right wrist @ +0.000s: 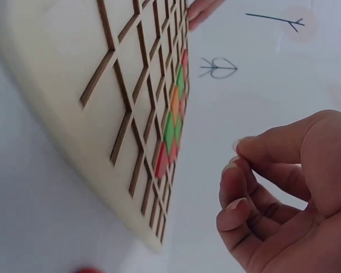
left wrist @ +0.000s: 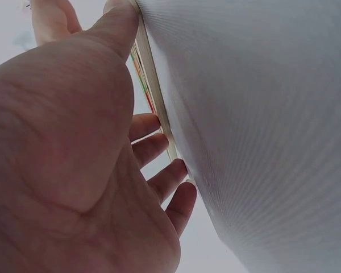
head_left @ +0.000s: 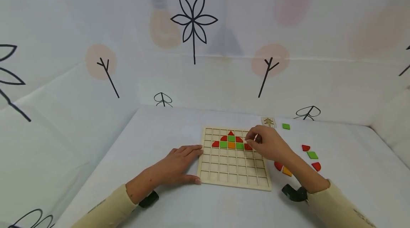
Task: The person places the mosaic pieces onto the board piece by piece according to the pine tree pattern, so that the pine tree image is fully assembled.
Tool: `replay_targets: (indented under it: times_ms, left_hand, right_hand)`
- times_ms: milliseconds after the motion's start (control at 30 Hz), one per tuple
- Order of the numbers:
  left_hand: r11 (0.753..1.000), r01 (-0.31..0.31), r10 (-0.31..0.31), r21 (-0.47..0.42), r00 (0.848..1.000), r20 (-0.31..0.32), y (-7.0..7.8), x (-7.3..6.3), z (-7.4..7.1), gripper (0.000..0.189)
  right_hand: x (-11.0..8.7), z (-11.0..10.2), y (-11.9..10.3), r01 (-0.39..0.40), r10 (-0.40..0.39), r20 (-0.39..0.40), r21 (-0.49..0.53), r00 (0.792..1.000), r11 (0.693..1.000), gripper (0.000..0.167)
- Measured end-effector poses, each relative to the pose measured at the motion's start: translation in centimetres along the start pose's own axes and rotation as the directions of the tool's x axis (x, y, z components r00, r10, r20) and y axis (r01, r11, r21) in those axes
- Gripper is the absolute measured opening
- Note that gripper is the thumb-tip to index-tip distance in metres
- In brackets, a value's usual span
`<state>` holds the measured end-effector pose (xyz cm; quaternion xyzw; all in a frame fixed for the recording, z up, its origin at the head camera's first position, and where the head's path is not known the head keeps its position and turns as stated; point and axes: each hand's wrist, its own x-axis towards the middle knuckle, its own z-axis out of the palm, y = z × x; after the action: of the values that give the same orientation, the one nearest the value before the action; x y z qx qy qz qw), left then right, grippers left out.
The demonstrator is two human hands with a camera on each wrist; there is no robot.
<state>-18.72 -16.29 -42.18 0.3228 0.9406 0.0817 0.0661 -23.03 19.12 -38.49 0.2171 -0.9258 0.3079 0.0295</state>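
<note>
Left hand: we see our left hand (head_left: 180, 162) laid flat, fingers straight, pressing the left edge of the wooden grid board (head_left: 235, 171).
Right hand: our right hand (head_left: 269, 144) hovers above the board's upper right, fingers curled, gripping nothing visible.
Board: flat on the table (head_left: 166, 128), holding red, green and orange tiles (head_left: 231, 142).
Loose tiles: spare pieces (head_left: 312, 155) lie right of the board.

Small card (head_left: 268, 121) pattern unreadable (too tiny).
</note>
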Motion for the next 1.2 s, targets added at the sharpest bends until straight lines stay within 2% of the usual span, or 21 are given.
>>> replay_targets:
  times_ms: [133, 233, 400, 533, 667, 933, 1200]
  left_hand:
    - [1.000, 0.000, 0.000, 0.000, 1.000, -0.003, 0.0, 0.0, 0.1, 0.097]
    - [1.000, 0.001, -0.001, -0.001, 1.000, -0.006, 0.0, -0.1, 0.1, 0.097]
    - [1.000, -0.001, 0.001, 0.004, 1.000, -0.008, 0.1, -0.1, 0.1, 0.097]
    - [1.000, -0.002, 0.002, 0.009, 1.000, -0.009, 0.1, -0.1, 0.0, 0.096]
    - [1.000, -0.001, 0.001, 0.005, 1.000, -0.009, 0.1, -0.1, 0.0, 0.096]
    - [1.000, 0.003, -0.003, 0.003, 1.000, -0.006, 0.1, 0.1, 0.1, 0.099]
    - [1.000, 0.019, -0.019, 0.006, 1.000, 0.006, 0.1, 0.1, 0.1, 0.099]
  right_hand:
    - [-1.5, -1.0, 0.7, -0.054, 0.054, 0.001, -0.021, 0.999, 0.998, 0.004]
    - [-2.7, -1.5, 1.5, -0.063, 0.063, -0.003, -0.035, 0.998, 0.997, 0.006]
    - [-4.7, -2.2, 3.4, -0.015, 0.013, -0.029, -0.066, 0.999, 0.998, 0.013]
    - [-5.8, -2.6, 4.9, 0.022, -0.023, -0.013, -0.103, 1.000, 0.994, 0.020]
    - [-6.2, -3.0, 6.1, 0.035, -0.031, 0.042, -0.114, 0.999, 0.993, 0.019]
    - [-6.2, -4.0, 8.2, 0.081, -0.073, 0.144, -0.055, 0.987, 0.995, 0.025]
    - [-6.1, -4.0, 8.7, 0.087, -0.073, 0.174, -0.069, 0.982, 0.994, 0.023]
